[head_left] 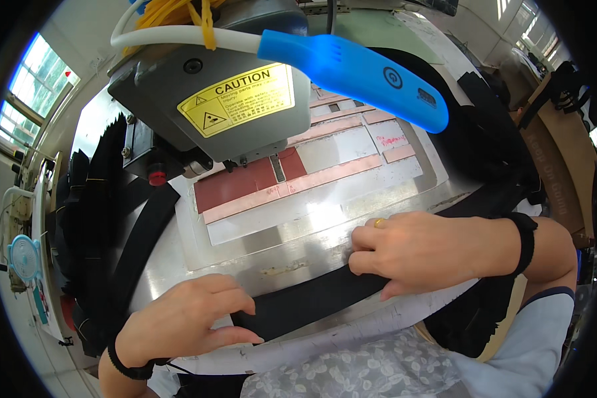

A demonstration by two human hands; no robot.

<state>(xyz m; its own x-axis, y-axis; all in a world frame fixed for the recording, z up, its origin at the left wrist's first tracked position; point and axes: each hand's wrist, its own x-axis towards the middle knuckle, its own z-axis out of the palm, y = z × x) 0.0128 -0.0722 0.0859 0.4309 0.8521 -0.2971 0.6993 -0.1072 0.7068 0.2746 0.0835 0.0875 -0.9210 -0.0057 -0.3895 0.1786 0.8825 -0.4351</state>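
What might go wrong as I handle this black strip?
The black strip lies near the table's front edge, so it might slip. Its left end, by the left hand, could skew if the right hand shifts. The machine head overhangs the table; a hand straying underneath might get pinched.

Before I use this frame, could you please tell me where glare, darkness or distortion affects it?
In the head view, glare whitens part of the metal plate; in the head view, the black strip is dark, with little surface detail; in the head view, the left window looks bright, and the fisheye bends straight edges toward the dark rim.
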